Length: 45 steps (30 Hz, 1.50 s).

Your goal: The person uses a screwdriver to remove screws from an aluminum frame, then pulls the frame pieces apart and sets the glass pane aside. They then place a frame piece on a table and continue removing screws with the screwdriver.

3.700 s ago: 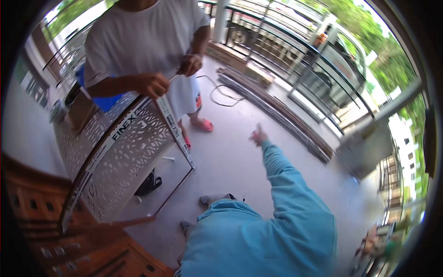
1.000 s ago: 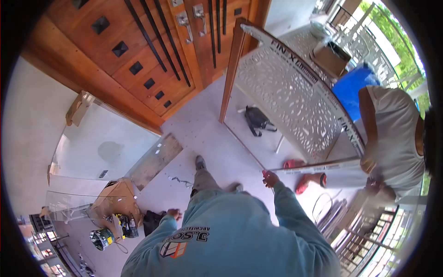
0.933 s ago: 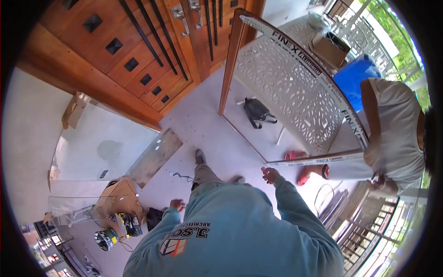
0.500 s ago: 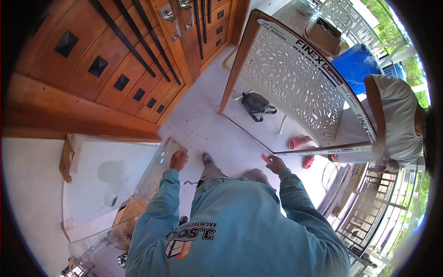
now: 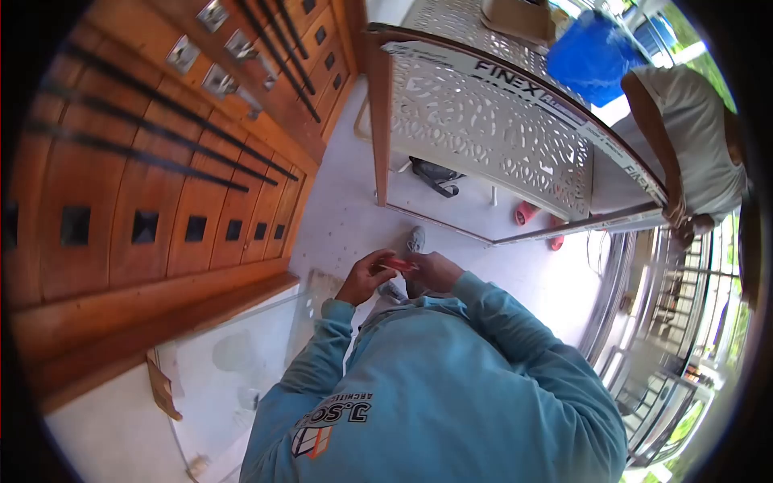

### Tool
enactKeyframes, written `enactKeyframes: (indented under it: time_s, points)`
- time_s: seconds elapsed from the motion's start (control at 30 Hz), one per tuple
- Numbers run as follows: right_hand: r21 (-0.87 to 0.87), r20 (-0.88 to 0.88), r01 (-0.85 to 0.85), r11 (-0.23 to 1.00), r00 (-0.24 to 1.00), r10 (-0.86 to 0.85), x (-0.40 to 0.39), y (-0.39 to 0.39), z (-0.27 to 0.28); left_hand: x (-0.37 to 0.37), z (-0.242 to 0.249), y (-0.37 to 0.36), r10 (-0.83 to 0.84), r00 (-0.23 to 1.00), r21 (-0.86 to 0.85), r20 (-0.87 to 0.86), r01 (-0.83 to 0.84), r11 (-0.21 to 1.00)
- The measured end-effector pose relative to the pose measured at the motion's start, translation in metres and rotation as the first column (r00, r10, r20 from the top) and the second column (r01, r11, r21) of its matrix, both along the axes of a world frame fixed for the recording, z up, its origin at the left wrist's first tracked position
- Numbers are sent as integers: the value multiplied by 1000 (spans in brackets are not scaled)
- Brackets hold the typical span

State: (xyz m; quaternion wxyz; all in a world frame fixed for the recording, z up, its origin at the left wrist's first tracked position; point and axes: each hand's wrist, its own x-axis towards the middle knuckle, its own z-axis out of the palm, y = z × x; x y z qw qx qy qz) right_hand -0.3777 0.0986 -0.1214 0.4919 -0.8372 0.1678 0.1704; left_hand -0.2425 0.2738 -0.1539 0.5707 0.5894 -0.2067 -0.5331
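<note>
In front of my waist, my left hand (image 5: 365, 278) and my right hand (image 5: 436, 271) meet at a small red object (image 5: 396, 264). The fingers of my left hand pinch its left end. My right hand is closed round its other end, and what exactly the object is cannot be made out. My shoes (image 5: 415, 239) show just beyond and below the hands. Past them stands a brown frame (image 5: 381, 129) with FINEX tape along its edges, in front of a white patterned table (image 5: 483, 121).
A person (image 5: 684, 137) at the right touches the frame's corner. Wooden doors (image 5: 177, 193) fill the left, with a glass panel (image 5: 233, 354) below. A dark bag (image 5: 436, 175) lies on the floor beyond the frame; a blue container (image 5: 592, 60) is behind.
My hands, apart before, have come together at the red object, which was in my right hand. The view has turned, with more of the doors showing. My feet have shifted.
</note>
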Motion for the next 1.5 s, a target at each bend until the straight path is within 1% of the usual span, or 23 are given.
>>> enactKeyframes:
  time_s: [0.03,0.13,0.27,0.33,0.37,0.43,0.53,0.63,0.73,0.83,0.93,0.97,1.03,1.13,1.2,1.23,1.27,1.3,1.33,1.37,1.43,1.47,1.5]
  points:
    - [31,8,-1,1000,1000,0,8,-2,-3,5,1,0,33,999,2,-31,-33,999]
    - [87,72,-66,994,996,60,40,-8,-3,33,13,2,11,997,137,73,-21,990]
    - [100,127,-179,979,978,166,73,-28,-27,72,33,14,110,988,236,105,-133,963]
    - [139,152,-228,964,967,207,84,-39,-35,93,46,23,233,968,290,96,-251,924]
    - [174,196,-219,960,963,184,87,-44,-37,103,53,25,272,961,290,52,-275,917]
    - [239,280,-198,951,951,127,94,-57,-21,124,67,24,346,938,290,-35,-322,901]
    - [270,261,-219,938,954,148,107,-65,-13,147,74,18,333,939,282,-89,-297,912]
    - [345,355,-184,920,933,53,117,-66,-20,156,87,-1,327,942,244,-72,-301,922]
    - [399,383,-131,908,923,-35,125,-67,-9,167,98,-20,326,929,214,-173,-288,933]
    - [358,394,-139,923,919,-15,138,-70,2,182,118,-38,291,945,194,-151,-261,946]
    - [362,465,-65,930,877,-120,153,-78,16,225,117,-33,15,997,121,-76,-5,993]
    - [348,472,-47,936,871,-132,158,-81,22,235,121,-34,7,997,94,-83,1,996]
    - [314,488,-10,949,860,-152,169,-96,68,254,140,-47,-11,995,32,-96,14,999]
    - [63,646,144,988,748,-150,182,-108,153,295,133,-46,108,969,-193,-222,-152,969]
    - [-170,776,268,948,630,-39,187,-114,187,321,132,-59,83,967,-372,-242,-172,912]
    - [-147,857,361,921,512,-64,193,-120,200,333,130,-67,72,964,-461,-257,-188,867]
    - [-201,885,489,849,462,-57,199,-125,216,346,126,-71,77,976,-499,-203,-170,850]
    - [-283,866,563,777,498,-45,203,-130,227,355,128,-78,87,981,-507,-174,-165,846]
    - [-407,816,604,685,578,-25,210,-136,240,361,133,-85,100,984,-511,-147,-162,844]
    - [-496,725,562,662,688,-40,217,-142,250,367,135,-93,115,986,-511,-121,-161,844]
    - [-562,633,520,643,771,-71,235,-147,259,378,130,-107,95,993,-522,-65,-115,845]
    - [-617,555,458,640,830,-58,238,-149,259,380,130,-117,86,996,-530,-26,-86,843]
    - [-620,502,430,656,860,-90,242,-148,259,381,130,-126,76,997,-534,12,-58,844]
